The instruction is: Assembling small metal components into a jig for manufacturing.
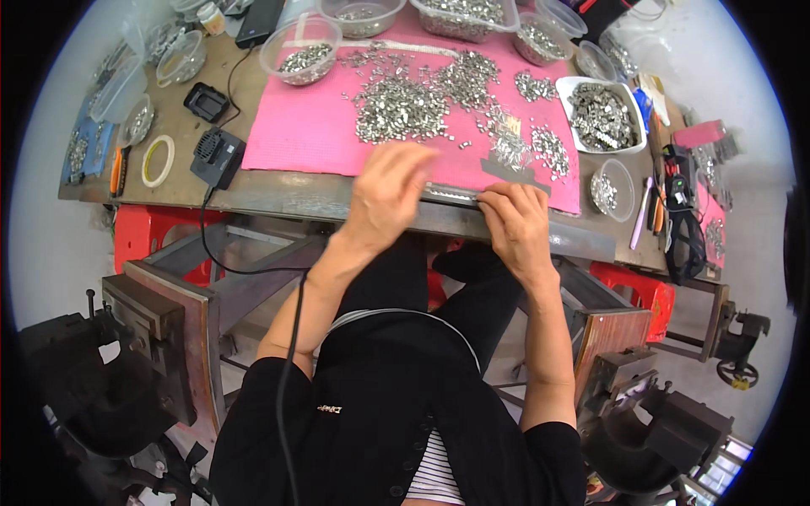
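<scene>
Clock refs taken from the narrow metal strip, 12 = away from the person.

Strip lies along the front edge of the counter, between both hands, long axis roughly 9 to 3.

Left hand: at 9 o'clock, above the counter edge, fingers curled and part open, tips motion-blurred. Can't tell if it has hold of anything. Right hand: at 4 o'clock, fingertips bunched at the strip's right end. Touching; can't tell whether pinched or just pressed down.

Pink mat runs from just behind the strip. Pile of small metal pieces at 11, fine metal pins at 1, flat grey plate at 2, just beyond the right hand's knuckles. That side is tight.

White tray of metal parts at 2, on the mat's right edge. Clear plastic cup at 3, past the mat. Clear bowl at 10 to 11, by the mat's far left corner.

Best room: left part of mat at 10, bare surface up to the mat's left edge. Black charger sits just past that edge at 9, tape ring further out.

Snag point: black cable drops over the front edge at 8, crosses the left forearm on the camera side.
</scene>
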`<state>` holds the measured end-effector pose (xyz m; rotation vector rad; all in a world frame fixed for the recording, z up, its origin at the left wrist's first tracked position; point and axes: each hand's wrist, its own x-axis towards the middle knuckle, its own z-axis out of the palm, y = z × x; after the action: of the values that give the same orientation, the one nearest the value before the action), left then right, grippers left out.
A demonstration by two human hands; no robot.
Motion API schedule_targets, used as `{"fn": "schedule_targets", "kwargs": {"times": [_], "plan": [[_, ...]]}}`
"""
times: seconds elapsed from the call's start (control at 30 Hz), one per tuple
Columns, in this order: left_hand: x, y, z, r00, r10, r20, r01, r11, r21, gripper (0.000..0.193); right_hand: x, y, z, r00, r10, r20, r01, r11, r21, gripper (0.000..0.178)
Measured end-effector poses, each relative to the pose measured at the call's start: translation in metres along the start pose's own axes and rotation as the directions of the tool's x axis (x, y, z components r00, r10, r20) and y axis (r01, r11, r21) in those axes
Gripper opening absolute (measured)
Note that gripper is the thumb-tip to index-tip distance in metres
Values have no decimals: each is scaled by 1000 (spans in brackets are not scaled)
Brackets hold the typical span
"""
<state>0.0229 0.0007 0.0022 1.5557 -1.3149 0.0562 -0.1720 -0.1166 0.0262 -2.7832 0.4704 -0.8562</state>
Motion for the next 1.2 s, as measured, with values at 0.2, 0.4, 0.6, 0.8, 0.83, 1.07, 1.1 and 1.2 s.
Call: {"fn": "schedule_targets", "kwargs": {"times": [0.2,0.4,0.6,0.8,0.83,1.07,1.1,1.2], "plan": [[40,-43,-32,980,-172,-99,178,983,53,25,50,10,22,996,81,41,-87,983,165,9],[67,-86,-24,980,-125,-158,141,986,94,25,96,25,78,996,56,64,-62,994,91,14],[77,-109,-20,970,-198,-143,209,976,60,25,95,18,83,994,-103,43,105,993,-58,6],[88,-134,-1,1000,-14,14,8,936,352,39,97,27,73,999,-27,33,23,992,124,5],[91,-138,-1,999,28,27,-36,929,369,44,97,27,68,995,54,87,-72,973,221,4],[110,-140,9,995,16,96,-47,940,337,54,68,25,44,935,203,289,-298,893,338,11],[116,-140,12,995,22,92,-53,937,344,53,66,25,47,951,192,241,-266,908,323,12],[122,-141,18,982,-120,144,54,917,396,52,64,17,48,957,168,235,-235,926,296,9]]}}
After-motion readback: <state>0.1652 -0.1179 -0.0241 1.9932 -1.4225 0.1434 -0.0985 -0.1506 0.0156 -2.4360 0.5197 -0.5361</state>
